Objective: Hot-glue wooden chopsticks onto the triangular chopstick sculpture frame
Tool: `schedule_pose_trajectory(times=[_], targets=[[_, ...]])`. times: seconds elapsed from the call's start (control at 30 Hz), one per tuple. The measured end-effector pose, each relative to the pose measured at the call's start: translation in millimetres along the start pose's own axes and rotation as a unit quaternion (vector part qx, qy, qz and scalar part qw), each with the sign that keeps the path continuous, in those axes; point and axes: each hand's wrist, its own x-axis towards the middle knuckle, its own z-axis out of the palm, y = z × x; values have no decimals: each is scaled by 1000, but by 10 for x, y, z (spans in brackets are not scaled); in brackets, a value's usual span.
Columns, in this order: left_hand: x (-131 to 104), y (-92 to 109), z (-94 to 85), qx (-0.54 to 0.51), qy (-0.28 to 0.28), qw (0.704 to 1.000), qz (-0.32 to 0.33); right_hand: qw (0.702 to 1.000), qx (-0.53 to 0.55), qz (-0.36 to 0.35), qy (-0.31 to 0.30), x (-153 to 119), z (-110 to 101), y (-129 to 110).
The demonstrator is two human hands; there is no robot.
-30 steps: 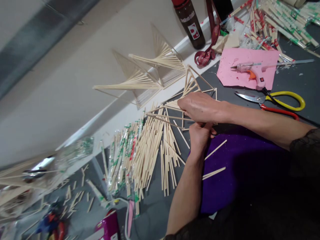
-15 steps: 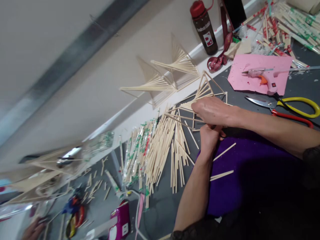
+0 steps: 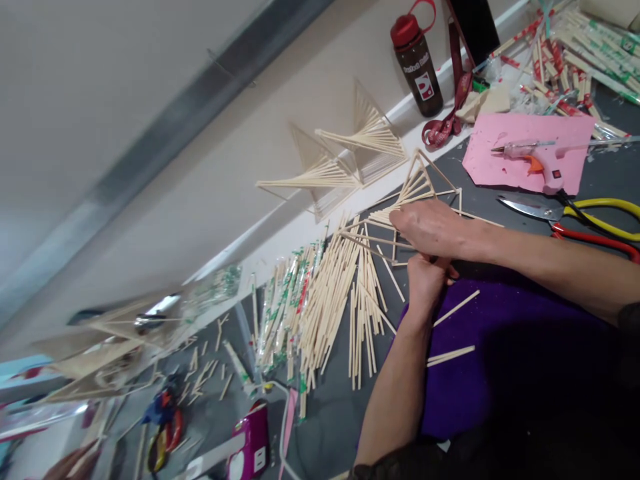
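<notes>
A twisted frame of glued chopsticks point(image 3: 415, 183) stands against the foot of the wall, fanned at its top and square at its base. My right hand point(image 3: 435, 227) lies curled over the near side of this frame, its fingertips hidden behind the back of the hand. Just below, almost touching it, my left hand point(image 3: 427, 283) is closed with its fingers bent in; what they grip is covered by the hands. Under my wrists is a purple cloth point(image 3: 460, 387) with a few loose chopsticks point(image 3: 453, 355) on it.
Left of my hands lie a heap of chopsticks point(image 3: 333, 300) and wrapped ones point(image 3: 287, 303). A glue gun point(image 3: 547, 163) rests on pink paper point(image 3: 480, 143), beside scissors point(image 3: 535, 208). A bottle point(image 3: 420, 73) and finished twisted frames point(image 3: 370, 137) line the wall. Another person's hand point(image 3: 75, 460) shows at lower left.
The view has shifted slightly, so everything sits a little further right and down. My hands keep their places at the frame, with no clear change of grip.
</notes>
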Motion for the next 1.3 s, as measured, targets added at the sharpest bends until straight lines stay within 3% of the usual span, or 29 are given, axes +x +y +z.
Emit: schedule_pose_trajectory(times=[0.63,0.8,1.0,1.17,1.3], targets=[[-16,73,25,-28,0,999,-20,1000,23,-6,16,1,-23,78],[-19,70,32,-52,-19,998,-11,992,84,-20,92,-26,-134,101],[-23,88,31,-114,-53,992,28,976,192,-35,96,-172,-300,-20],[-145,141,-117,-104,-61,992,47,967,235,-37,90,-231,-282,-44],[-437,134,-408,-10,-47,995,83,966,248,-42,65,-258,-252,-30]])
